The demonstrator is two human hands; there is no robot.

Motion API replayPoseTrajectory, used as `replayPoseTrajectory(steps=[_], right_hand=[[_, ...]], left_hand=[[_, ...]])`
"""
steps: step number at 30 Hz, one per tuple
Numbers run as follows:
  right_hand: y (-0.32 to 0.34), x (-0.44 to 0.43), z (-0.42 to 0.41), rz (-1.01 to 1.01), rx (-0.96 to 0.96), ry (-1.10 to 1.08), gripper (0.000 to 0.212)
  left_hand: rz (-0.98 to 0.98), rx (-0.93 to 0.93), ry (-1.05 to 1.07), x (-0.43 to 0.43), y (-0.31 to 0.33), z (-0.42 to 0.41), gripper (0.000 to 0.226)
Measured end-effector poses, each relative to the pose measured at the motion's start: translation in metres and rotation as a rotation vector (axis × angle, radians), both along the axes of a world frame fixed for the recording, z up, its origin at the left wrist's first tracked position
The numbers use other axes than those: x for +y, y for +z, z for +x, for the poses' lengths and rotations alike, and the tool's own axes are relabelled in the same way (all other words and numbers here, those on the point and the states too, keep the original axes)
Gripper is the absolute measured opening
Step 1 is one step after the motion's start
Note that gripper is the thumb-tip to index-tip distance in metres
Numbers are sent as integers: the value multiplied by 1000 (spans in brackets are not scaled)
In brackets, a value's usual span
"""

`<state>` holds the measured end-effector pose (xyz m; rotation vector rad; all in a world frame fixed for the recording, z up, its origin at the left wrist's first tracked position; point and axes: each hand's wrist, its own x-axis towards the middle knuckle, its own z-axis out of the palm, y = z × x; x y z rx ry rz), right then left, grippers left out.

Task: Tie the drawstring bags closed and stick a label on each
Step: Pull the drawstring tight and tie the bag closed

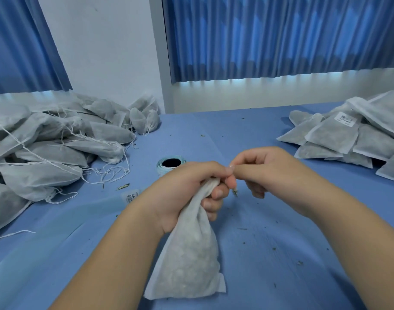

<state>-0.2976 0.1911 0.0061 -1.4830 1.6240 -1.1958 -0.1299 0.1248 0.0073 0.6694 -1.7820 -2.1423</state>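
The table (247, 130) carries an untied pile (46, 148) at its left edge and a labelled pile (348, 135) at its right edge. The bag (189, 260) stands near the front edge, its neck clamped in the curled fingers of the left hand (187, 189). The right hand (265, 171) pinches at the neck, presumably on the drawstring, which is too fine to see.

Risks:
- A loosened left grip lets the neck reopen and the contents spill.
- A shallow pinch slips off the cord and leaves the knot slack.

The label roll (170, 164) lies just beyond the hands.
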Motion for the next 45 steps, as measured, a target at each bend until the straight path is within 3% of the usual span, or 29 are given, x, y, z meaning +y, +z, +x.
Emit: replayPoseTrajectory(steps=[2,4,6,7,10,13,17,38,45], right_hand=[[-2,-2,-2,51,65,-46,10],[-5,-4,-5,58,262,-147,5],[-7,-5,-8,21,497,-251,23],[-6,-5,-7,-29,518,-273,28],[0,-3,-1,-209,268,-289,23],[4,-1,3,-265,11,-245,18],[10,5,9,-242,-125,-82,17],[0,1,4,-75,-141,198,33],[-2,0,2,-76,-149,244,29]], left_hand=[[126,50,-24,-4,-2,-1,16],[231,111,-23,-7,-3,-2,16],[304,152,5,-10,-3,-2,14],[326,165,21,-11,-3,-1,13],[363,187,62,-13,-3,-2,10],[380,185,68,-13,-4,-1,10],[372,172,73,-13,-4,-1,11],[-25,-6,34,-2,-3,1,19],[-143,-5,159,-1,-2,2,15]])
